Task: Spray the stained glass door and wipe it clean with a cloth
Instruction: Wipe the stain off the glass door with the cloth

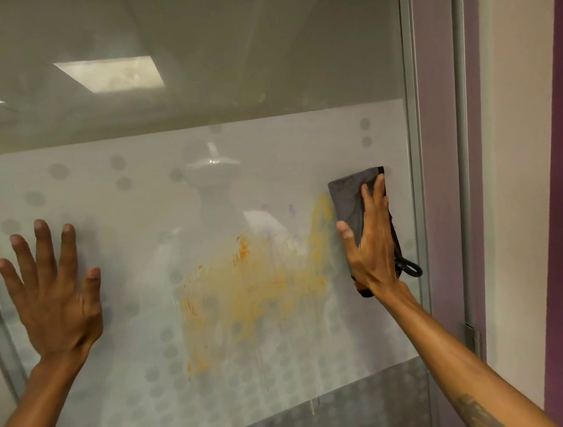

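meanwhile the left hand (55,290) is bracing flat, fingers spread, against the frosted dotted glass door (142,206); the smeared yellow stain (245,285) is lying between the hands, just left of the right hand (372,239), whose straight fingers are pressing the folded grey cloth (353,203).

Left hand (53,290) flat on glass door (192,84); stain (245,285) between; right hand (372,239) presses cloth (351,199) beside.

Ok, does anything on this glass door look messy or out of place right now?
Yes. An orange-yellow smear spreads across the frosted band of the glass door, with drips running down below it and faint purple marks above. The right hand presses the grey cloth flat at its right edge.
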Motion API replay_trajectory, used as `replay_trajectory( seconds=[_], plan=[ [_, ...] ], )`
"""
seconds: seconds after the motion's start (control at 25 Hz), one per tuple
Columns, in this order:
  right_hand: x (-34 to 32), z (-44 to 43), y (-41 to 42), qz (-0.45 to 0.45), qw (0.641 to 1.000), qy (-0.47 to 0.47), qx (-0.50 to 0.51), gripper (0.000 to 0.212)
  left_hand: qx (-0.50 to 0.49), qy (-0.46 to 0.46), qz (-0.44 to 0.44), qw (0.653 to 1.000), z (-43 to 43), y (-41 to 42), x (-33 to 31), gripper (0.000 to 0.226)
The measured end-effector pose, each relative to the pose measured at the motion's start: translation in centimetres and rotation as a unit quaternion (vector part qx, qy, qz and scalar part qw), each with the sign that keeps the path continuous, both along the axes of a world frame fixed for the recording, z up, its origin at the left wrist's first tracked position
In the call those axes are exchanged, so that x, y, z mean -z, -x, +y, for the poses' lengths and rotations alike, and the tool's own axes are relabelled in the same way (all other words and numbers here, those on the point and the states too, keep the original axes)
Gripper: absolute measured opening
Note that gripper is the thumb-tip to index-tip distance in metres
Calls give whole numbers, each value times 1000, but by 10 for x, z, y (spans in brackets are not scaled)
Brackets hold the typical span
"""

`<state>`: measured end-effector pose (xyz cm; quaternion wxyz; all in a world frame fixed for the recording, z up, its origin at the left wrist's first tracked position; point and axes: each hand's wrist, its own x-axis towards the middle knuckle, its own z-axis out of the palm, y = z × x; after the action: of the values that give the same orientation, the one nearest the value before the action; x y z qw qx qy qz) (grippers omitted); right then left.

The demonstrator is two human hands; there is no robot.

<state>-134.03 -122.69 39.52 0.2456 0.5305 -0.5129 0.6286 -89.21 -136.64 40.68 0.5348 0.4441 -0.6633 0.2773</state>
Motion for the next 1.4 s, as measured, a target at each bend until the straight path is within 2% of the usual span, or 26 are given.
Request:
replay_trajectory(
  seconds=[0.08,0.16,0.32,0.44,0.56,0.64,0.72,0.76,0.84,0.92,1.0,1.08,1.16,1.28,1.36,1.4],
  plan=[
    [-1,-1,3,48,997,-32,50,84,5,-10,0,1000,-4,-2,-1,72],
    [-1,-5,8,64,995,-37,67,79,11,-20,-3,1000,-6,-3,-2,73],
    [-6,-6,13,11,1000,-3,5,69,5,-15,-5,1000,-1,-1,-1,73],
    [-39,-6,15,-17,1000,3,-22,61,0,-16,-2,1000,-2,-2,-3,73],
    [-54,-9,7,96,995,-27,16,59,12,-18,-3,1000,-7,-3,0,71],
    [-29,-7,5,199,977,-60,41,60,5,-15,-2,1000,-6,-1,0,71],
    [20,-5,12,244,964,-77,71,61,-9,-26,-4,1000,-6,-1,-2,70],
    [47,-3,17,229,966,-78,90,62,-11,-33,-5,999,-4,-2,-3,70],
    [83,1,21,139,982,-66,112,62,-16,-33,1,999,-1,0,-2,70],
    [76,0,19,39,994,-47,92,60,-21,-20,7,1000,0,2,2,69],
    [36,-2,12,-30,998,-8,46,57,-21,-22,3,1000,0,1,2,69],
    [-13,-2,8,-27,1000,9,4,56,-27,-24,-1,999,-8,-2,-1,70],
    [-29,-7,0,84,996,-14,15,54,-24,-21,5,999,-11,-3,1,69],
    [30,-10,-13,214,975,-55,26,56,-26,-6,-3,1000,-12,-3,1,69],
    [108,-4,-5,219,971,-86,40,55,-25,-5,-10,1000,-11,-4,-2,70],
    [143,2,6,192,976,-92,52,55,-28,-2,-9,1000,-10,-4,-1,71]
  ],
)
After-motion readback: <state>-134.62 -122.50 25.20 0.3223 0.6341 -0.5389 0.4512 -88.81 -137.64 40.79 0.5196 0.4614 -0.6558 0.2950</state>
